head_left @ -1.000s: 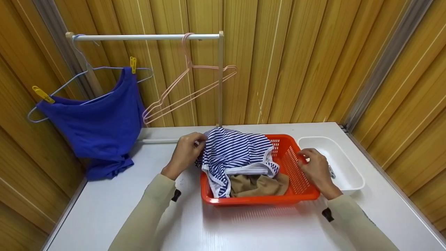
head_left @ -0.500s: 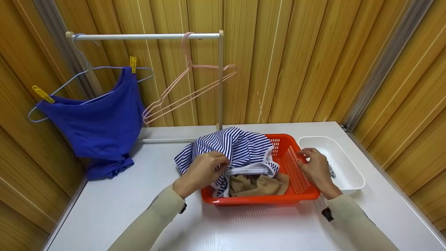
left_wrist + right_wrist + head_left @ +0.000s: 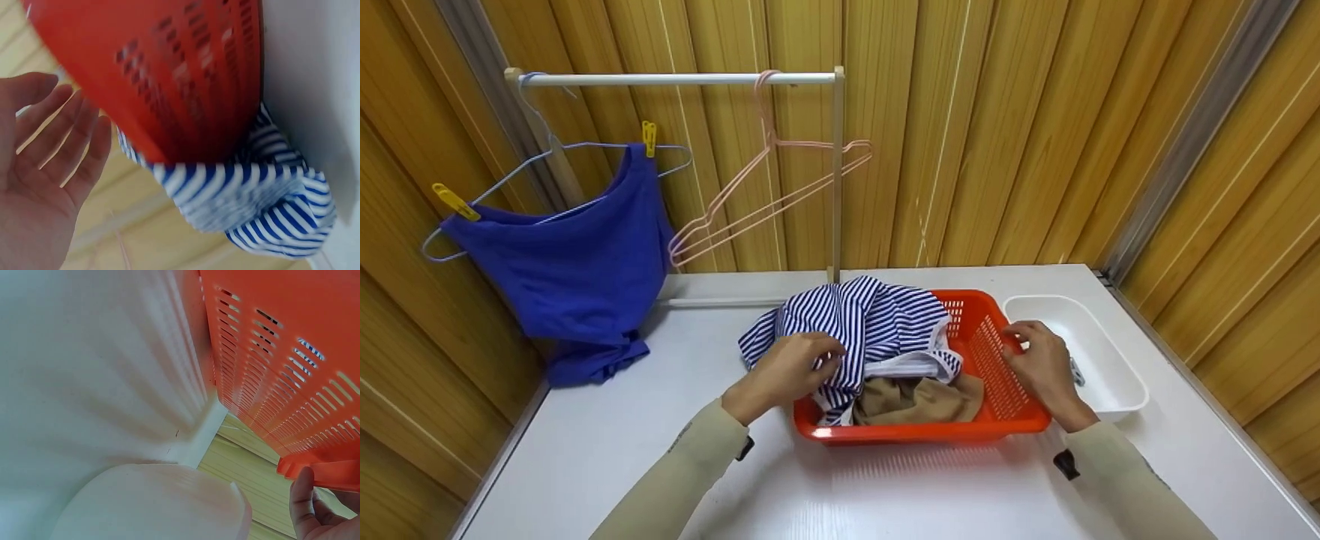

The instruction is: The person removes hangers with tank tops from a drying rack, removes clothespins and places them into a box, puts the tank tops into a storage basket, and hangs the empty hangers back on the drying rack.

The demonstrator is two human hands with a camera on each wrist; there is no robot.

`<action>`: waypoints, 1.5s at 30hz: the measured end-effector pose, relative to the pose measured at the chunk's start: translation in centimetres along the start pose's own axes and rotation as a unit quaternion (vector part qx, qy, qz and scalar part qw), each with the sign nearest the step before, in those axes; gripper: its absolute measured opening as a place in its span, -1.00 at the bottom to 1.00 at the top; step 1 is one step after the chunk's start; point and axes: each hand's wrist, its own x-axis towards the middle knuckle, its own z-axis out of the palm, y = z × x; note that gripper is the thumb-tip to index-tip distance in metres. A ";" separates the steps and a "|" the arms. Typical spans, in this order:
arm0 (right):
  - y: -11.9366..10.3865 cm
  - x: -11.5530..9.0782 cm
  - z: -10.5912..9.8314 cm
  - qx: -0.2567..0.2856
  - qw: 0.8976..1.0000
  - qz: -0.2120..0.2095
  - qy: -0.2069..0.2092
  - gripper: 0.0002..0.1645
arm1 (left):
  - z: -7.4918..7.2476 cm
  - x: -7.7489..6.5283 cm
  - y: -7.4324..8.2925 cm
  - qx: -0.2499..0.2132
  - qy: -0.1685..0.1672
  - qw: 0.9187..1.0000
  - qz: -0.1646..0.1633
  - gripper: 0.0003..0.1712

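A red plastic basket (image 3: pixel 915 433) holds a navy-and-white striped garment (image 3: pixel 901 321) with white trim and a brown cloth (image 3: pixel 919 403). Part of the striped garment spills over the basket's left wall; this overhang (image 3: pixel 281 216) shows below the basket in the left wrist view. My left hand (image 3: pixel 791 367) hovers by the basket's left side, close over the stripes. Its fingers (image 3: pixel 62 140) are relaxed and spread, with nothing in them. With thumb and fingers, my right hand (image 3: pixel 1041 367) grips the basket's right rim; the thumb (image 3: pixel 304 500) shows against the rim.
A white tray (image 3: pixel 1110 352) with small clips stands right of the basket. On the left, a rack (image 3: pixel 682 79) bears a blue garment (image 3: pixel 585 270) clipped to a hanger with yellow clothespins (image 3: pixel 649 139), and pink hangers (image 3: pixel 770 142). Wood-patterned walls surround the white table (image 3: pixel 660 450).
My left hand has pulled the striped garment's left part toward me over the basket's side, then let it go and drawn slightly left. My right hand has stayed on the rim.
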 end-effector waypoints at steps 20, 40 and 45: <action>0.0 -0.2 0.0 -0.007 1.000 0.006 -0.003 -0.72 | -0.1 -2.2 -11.7 -0.082 0.050 0.965 -0.245 -0.32; -0.1 -0.2 0.0 0.003 1.000 0.017 -0.010 -0.70 | 0.4 -2.0 -13.0 -0.091 0.074 0.961 -0.251 -0.77; 0.0 -0.1 0.0 0.005 1.000 0.008 -0.004 -0.71 | -0.8 -1.3 -11.9 -0.093 0.143 0.956 -0.237 -0.82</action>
